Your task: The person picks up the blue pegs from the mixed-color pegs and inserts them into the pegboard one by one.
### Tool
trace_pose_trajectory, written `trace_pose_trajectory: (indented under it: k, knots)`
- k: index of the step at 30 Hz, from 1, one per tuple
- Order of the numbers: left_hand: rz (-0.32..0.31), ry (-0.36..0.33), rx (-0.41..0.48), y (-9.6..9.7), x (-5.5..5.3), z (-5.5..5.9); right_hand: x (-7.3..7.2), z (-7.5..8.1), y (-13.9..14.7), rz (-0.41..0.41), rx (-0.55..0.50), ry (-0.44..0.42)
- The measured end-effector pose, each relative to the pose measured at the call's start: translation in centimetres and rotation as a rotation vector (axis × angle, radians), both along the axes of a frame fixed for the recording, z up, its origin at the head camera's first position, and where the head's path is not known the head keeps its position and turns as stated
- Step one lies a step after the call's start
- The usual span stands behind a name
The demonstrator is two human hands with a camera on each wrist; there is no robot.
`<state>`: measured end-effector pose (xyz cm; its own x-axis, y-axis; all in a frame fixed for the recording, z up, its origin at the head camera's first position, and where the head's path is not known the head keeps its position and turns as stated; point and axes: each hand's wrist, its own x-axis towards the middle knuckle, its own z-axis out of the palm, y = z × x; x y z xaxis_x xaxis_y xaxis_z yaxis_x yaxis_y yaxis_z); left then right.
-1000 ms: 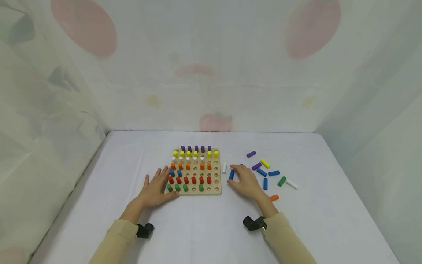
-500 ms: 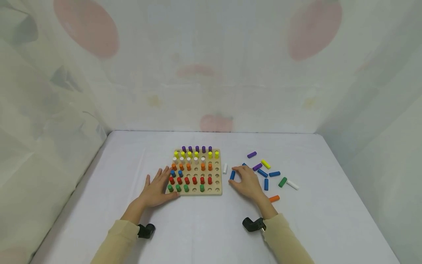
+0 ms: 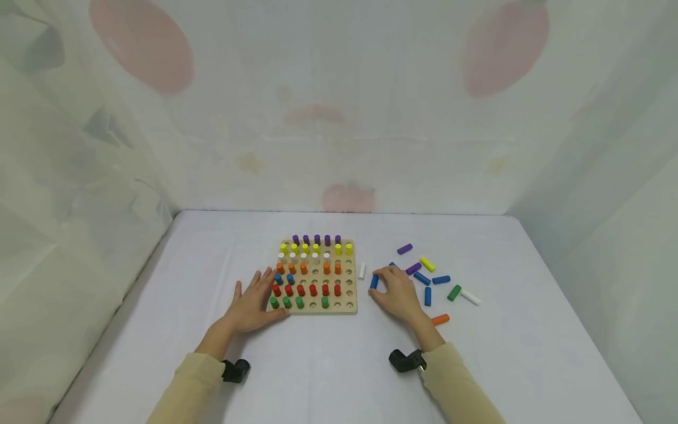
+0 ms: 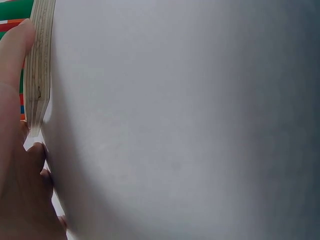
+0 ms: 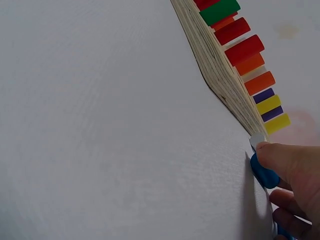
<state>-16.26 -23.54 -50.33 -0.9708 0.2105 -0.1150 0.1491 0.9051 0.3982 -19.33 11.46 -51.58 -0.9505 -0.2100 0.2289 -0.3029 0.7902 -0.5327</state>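
Note:
A wooden pegboard (image 3: 346,303) holds rows of coloured pegs, purple at the back and green at the front. My left hand (image 3: 248,306) rests against its left side, fingers spread and fairly straight, the thumb along the front corner. In the left wrist view that thumb (image 4: 17,47) lies against the board's layered edge (image 4: 40,60). Right of the board, my right hand (image 3: 396,294) pinches a blue peg (image 3: 374,281) by its ends between thumb and index finger, low over the table. The right wrist view shows the blue peg (image 5: 264,172) beneath the thumb, its far part hidden.
A white peg (image 3: 362,271) lies between the board and my right hand. Several loose pegs are scattered to the right, among them a purple peg (image 3: 405,249), a yellow peg (image 3: 426,264), a green peg (image 3: 454,292) and an orange peg (image 3: 440,319). Cloth walls surround the white table.
The head view shifts slightly, moving the whole scene a little. Both hands stay where they were, the right one still at the blue peg.

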Motion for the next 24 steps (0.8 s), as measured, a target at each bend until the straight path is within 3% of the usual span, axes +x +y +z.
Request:
trace_pose_trajectory:
  k: [5,16,24]
  knots:
    - [-0.001,0.001,-0.007,-0.1,-0.1,-0.1,-0.1,0.0,0.0,0.005,0.001,0.007]
    - [-0.004,0.005,0.005,-0.2,-0.1,-0.4,-0.6,1.2,-0.4,0.019,-0.094,-0.123]
    - [-0.006,0.008,0.014,-0.3,-0.2,-0.5,-1.0,2.1,-1.2,0.011,-0.133,-0.121]
